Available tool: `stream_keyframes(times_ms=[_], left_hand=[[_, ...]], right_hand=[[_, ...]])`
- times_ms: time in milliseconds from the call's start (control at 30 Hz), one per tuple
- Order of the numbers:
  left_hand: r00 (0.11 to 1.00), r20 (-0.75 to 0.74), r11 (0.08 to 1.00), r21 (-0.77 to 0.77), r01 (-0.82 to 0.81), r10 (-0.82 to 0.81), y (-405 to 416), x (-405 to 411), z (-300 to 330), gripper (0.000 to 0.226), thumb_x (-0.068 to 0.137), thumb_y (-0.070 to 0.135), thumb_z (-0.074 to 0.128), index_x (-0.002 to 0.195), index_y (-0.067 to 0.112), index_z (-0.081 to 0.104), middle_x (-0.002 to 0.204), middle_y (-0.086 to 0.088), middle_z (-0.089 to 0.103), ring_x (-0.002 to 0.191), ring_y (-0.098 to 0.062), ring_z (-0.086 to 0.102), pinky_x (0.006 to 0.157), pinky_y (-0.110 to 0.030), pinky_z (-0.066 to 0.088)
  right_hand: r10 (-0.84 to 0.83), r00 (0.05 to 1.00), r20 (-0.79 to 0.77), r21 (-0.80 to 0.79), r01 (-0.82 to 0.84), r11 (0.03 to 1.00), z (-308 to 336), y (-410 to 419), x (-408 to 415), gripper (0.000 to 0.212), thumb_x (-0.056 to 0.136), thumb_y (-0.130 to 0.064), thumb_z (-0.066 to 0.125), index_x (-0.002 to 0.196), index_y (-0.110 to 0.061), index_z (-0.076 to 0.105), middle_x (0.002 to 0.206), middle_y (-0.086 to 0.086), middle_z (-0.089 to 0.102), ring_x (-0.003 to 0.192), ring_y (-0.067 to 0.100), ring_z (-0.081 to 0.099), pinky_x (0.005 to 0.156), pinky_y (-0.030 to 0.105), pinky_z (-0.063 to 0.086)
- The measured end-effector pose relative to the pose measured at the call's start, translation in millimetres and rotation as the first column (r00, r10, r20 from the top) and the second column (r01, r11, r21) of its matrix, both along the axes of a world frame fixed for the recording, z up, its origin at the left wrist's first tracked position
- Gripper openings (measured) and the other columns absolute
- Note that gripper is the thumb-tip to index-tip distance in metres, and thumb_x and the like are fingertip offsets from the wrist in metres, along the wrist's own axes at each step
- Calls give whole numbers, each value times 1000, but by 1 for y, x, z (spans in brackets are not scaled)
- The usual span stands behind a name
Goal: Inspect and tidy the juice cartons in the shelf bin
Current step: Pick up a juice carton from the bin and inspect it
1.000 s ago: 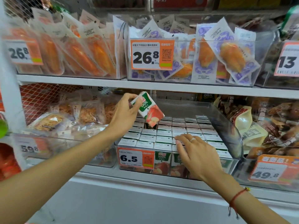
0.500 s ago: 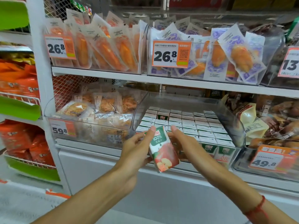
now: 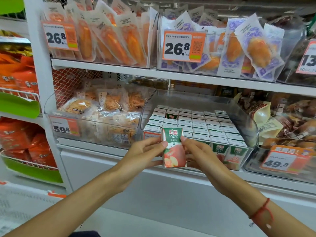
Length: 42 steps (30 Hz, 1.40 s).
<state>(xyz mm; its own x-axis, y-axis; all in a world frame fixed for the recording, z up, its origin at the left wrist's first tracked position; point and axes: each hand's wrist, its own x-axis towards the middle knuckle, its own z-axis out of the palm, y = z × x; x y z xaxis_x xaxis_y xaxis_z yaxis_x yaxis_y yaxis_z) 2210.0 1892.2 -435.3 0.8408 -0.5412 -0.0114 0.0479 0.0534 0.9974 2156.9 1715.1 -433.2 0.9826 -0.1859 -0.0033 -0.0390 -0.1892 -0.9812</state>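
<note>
One juice carton (image 3: 173, 147) held out in front of the shelf bin (image 3: 246, 120), upright, front label facing the person, long axis vertical with maybe a slight lean. It sits below and in front of the bin's front-left corner, not touching the bin, partly covering the bin's price tag.

Left hand (image 3: 145, 153) pinches the carton's left edge, thumb on the front near mid-height, fingers curled under and behind. Right hand (image 3: 196, 153) pinches the right edge the same way, thumb tip near the upper right side. Both hands equally close; carton sits between them, so either could carry it back.

Packed cartons (image 3: 196, 124) fill the bin in tidy rows, tops up. One gap shows in the left part of the rows, second column, toward the back, where a carton's green face (image 3: 171, 115) is exposed. That gap lies up and behind the held carton, slightly left of centre, so the left hand looks better placed for the return. Carton would need to go in upright, top up, to match the rest.

Likely step: inspecting the front face; return to bin not yet done.

Around: bin of bread packs (image 3: 95, 106) to the left with a 59.8 tag (image 3: 64, 128), snack pouches (image 3: 266, 117) to the right, 49.8 tag (image 3: 283, 159), upper shelf with 26.8 tag (image 3: 183, 46).
</note>
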Motion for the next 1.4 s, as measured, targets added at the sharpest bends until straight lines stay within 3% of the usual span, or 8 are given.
stream_keyframes(times_ms=[100, 200, 367, 733, 900, 1100, 1300, 1400], left_hand=[[1000, 23, 1000, -3, -10, 10, 2, 1, -2, 31, 95, 27, 60, 125, 23, 63, 109, 10, 74, 101, -3, 69, 73, -15, 55], [999, 33, 1000, 3, -6, 6, 3, 2, -4, 34, 95, 26, 60, 128, 22, 62, 109, 10, 74, 101, -2, 69, 72, -14, 54], [1000, 23, 1000, 7, -6, 6, 3, 3, -5, 32, 97, 23, 58, 129, 21, 61, 110, 7, 74, 101, -5, 69, 76, -16, 56], [999, -42, 999, 1, -32, 32, 0, 4, -6, 19, 98, 20, 56, 114, 25, 66, 101, 8, 76, 95, -4, 71, 68, -15, 55], [999, -43, 999, -22, -34, 33, -1, 4, -7, 19, 98, 21, 57, 113, 25, 67, 101, 7, 76, 95, -5, 71, 68, -15, 55], [998, -28, 996, -70, -53, 51, -1, 3, -9, 20, 96, 24, 58, 115, 26, 65, 105, 5, 76, 99, -8, 71, 74, -18, 57], [961, 66, 962, -80, -262, 268, -2, 3, -11, 16, 89, 20, 69, 93, 36, 71, 95, 11, 77, 90, -5, 72, 67, -16, 56], [956, 74, 958, -69, -279, 284, -2, 3, -12, 10, 85, 28, 72, 85, 37, 74, 93, 11, 77, 90, -4, 71, 65, -15, 55]], right_hand=[[26, 998, -64, 39, -23, 999, 1, -3, 4, 41, 95, -54, 47, 107, -23, 72, 96, -1, 76, 82, 11, 73, 77, 29, 52], [52, 993, -105, 71, -45, 996, 1, -5, 5, 39, 96, -50, 48, 108, -21, 71, 95, 2, 76, 77, 12, 73, 65, 20, 53], [29, 995, -99, 38, -26, 999, 0, -7, 8, 34, 93, -50, 52, 104, -25, 72, 95, 2, 76, 86, 14, 73, 81, 30, 56], [22, 994, -106, -75, -31, 997, -1, -6, 8, 34, 91, -49, 56, 98, -22, 75, 93, -2, 76, 87, 10, 72, 83, 28, 55], [51, 994, -101, -70, -58, 996, 0, -7, 5, 27, 91, -37, 63, 114, -26, 69, 96, -8, 76, 90, 7, 71, 84, 27, 55], [173, 980, -96, -94, -182, 979, 0, -5, 0, 46, 86, -28, 72, 128, -38, 54, 102, -7, 74, 100, 6, 68, 90, 29, 55], [1, 996, 84, -270, 22, 962, -2, 5, -1, 53, 77, -31, 80, 124, -38, 57, 94, -1, 70, 83, 16, 68, 79, 27, 58], [-44, 985, 170, -366, 104, 925, -4, 9, -3, 51, 73, -37, 83, 119, -41, 59, 84, -5, 68, 73, 10, 65, 68, 21, 55]])
